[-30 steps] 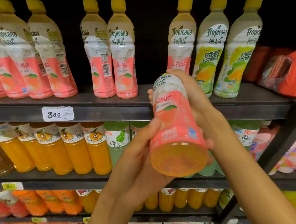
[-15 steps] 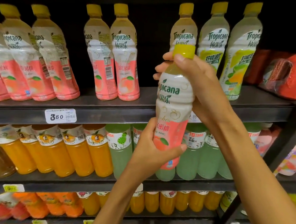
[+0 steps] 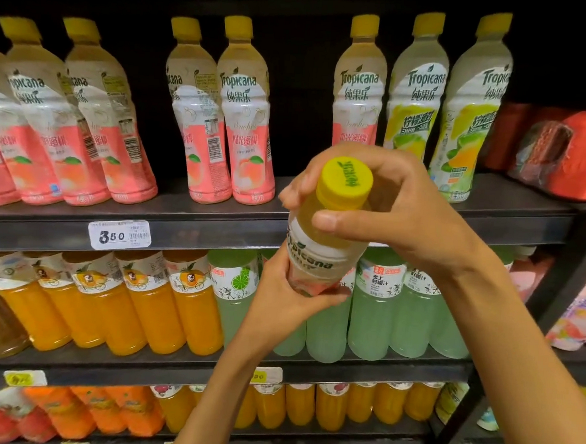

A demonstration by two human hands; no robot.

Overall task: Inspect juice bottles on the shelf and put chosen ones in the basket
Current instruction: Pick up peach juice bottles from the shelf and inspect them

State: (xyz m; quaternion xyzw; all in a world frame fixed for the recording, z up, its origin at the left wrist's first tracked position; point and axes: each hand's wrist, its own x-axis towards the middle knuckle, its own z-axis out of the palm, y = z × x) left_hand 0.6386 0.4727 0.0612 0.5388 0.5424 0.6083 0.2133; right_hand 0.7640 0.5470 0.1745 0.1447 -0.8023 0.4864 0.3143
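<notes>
1. Far left, top shelf (image 3: 182, 211): peach bottles (image 3: 95, 124) are leaning in a loose row, yellow caps up; a price tag (image 3: 119, 234) is sitting on the shelf edge below them. Orange juice bottles (image 3: 156, 302) are filling the shelf underneath.
2. Left hand (image 3: 280, 300): coming up from below, wrist bent back, fingers and thumb wrapping the lower body of the held bottle (image 3: 320, 254). Grip is clenched around it, bearing the weight.
3. Held bottle: in the air in front of the shelves, between both hands, well clear of the shelf edge. Its long axis is tipping cap-first toward the camera, so the yellow cap (image 3: 347, 180) is facing up and outward and the base is hidden behind the left palm.
4. Right hand (image 3: 398, 211): reaching in from the right, arched over the top, thumb pressing the shoulder of the bottle, fingers curling behind the neck. Grip is grasping the bottle's upper end.
5. Right of the hands: lemon-lime bottles (image 3: 415, 102) are standing upright on the top shelf; pale green bottles (image 3: 378, 316) are lining the shelf below.
6. Judgement: cap check looks under way. No basket is showing in view; either hand is equally near the bottle, and the lower left hand seems better placed to carry it down.
</notes>
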